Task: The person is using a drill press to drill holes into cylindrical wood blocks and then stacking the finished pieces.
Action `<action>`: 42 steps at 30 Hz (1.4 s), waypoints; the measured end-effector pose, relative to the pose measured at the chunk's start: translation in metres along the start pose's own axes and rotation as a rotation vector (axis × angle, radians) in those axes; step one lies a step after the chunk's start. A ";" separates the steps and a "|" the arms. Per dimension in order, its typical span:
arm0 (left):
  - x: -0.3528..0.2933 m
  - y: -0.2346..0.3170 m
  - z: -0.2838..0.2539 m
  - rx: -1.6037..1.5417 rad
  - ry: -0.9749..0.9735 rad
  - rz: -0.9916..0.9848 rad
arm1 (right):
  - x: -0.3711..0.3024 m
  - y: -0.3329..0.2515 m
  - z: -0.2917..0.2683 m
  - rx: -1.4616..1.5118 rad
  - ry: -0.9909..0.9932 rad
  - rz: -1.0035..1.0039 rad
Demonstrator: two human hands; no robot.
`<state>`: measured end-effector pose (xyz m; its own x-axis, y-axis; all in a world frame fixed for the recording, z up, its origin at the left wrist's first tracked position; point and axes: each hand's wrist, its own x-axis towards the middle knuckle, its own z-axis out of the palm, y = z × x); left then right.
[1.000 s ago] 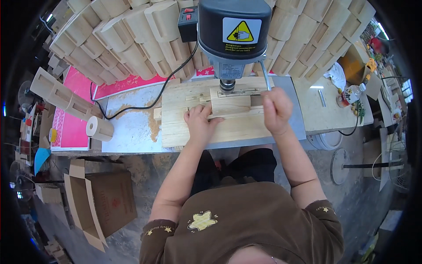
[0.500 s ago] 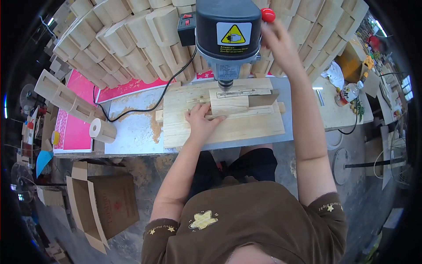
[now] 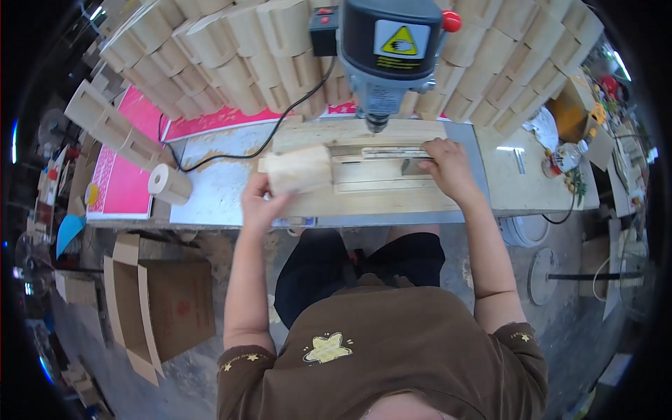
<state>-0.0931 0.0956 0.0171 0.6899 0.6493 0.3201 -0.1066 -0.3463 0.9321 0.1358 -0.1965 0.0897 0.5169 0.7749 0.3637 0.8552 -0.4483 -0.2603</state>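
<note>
My left hand (image 3: 262,204) grips a pale wooden block (image 3: 301,170) by its left end, over the left part of a wooden jig board (image 3: 392,205). The block is slightly blurred. At the right end of the jig's slot, my right hand (image 3: 451,168) has its fingers bent down, closed round something largely hidden. A small dark patch (image 3: 407,166) shows in the slot just left of those fingers. Above the board hangs the chuck (image 3: 376,122) of a drill press (image 3: 387,77), apart from the block. The press's red lever knob (image 3: 452,22) is untouched.
Stacked wooden cylinders (image 3: 231,42) wall off the back of the bench. More form a leaning column (image 3: 105,122) at left, near a short holed cylinder (image 3: 170,184). A black cable (image 3: 269,136) crosses the bench. A bottle (image 3: 564,159) stands right; a cardboard box (image 3: 175,294) sits lower left.
My right hand has left the lever knob and come down to the jig's right end. My left hand has drawn the block leftward from under the chuck. The whole view has shifted slightly.
</note>
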 end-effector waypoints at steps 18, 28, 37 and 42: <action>-0.022 0.075 0.002 -0.176 -0.007 -0.757 | -0.009 -0.047 0.006 0.081 -0.010 -0.088; -0.011 0.078 0.043 -0.205 -0.127 -0.764 | -0.016 -0.046 0.004 0.042 0.018 -0.075; -0.028 0.054 0.080 -0.493 -0.060 -0.468 | -0.031 -0.042 0.002 -0.049 0.197 -0.040; -0.046 0.044 0.087 0.079 -0.241 0.117 | -0.041 -0.028 0.019 0.046 0.282 0.136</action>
<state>-0.0675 -0.0085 0.0282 0.8278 0.4250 0.3662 -0.1458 -0.4674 0.8720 0.0902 -0.2071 0.0653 0.6219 0.5522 0.5553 0.7784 -0.5133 -0.3615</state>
